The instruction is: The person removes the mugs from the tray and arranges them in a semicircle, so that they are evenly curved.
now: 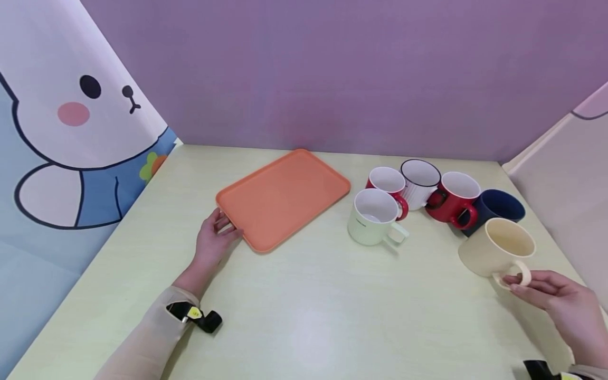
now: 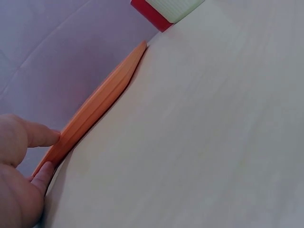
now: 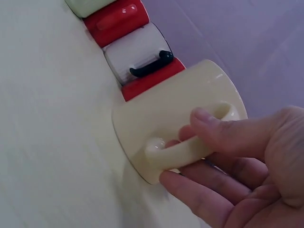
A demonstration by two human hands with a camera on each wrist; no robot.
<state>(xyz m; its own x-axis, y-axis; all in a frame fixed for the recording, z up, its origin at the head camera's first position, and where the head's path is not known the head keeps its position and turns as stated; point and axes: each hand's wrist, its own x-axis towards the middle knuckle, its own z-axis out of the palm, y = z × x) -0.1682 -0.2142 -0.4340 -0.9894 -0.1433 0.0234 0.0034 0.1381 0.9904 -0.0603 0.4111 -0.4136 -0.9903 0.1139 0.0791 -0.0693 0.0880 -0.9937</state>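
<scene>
My left hand (image 1: 216, 240) holds the left edge of an orange rectangular tray (image 1: 285, 198) near its front corner. In the left wrist view, its digits meet the tray's outer side (image 2: 90, 111), one above another. Over at the right, my right hand (image 1: 560, 301) pinches the handle of a cream mug (image 1: 484, 253), thumb on one side and fingers through and behind the loop. That mug has its mouth up, leaning slightly, and overlaps a dark blue mug (image 1: 496, 206) behind it. In the right wrist view, the cream mug (image 3: 166, 109) hides most of a red mug (image 3: 152, 80).
Left of the dark blue mug stand a red mug (image 1: 453, 198), a white mug with dark rim (image 1: 420, 182) and another red mug (image 1: 387, 179). A pale green mug (image 1: 372, 219) sits in front. A purple backdrop (image 1: 332, 79) rises behind the table (image 1: 309, 306).
</scene>
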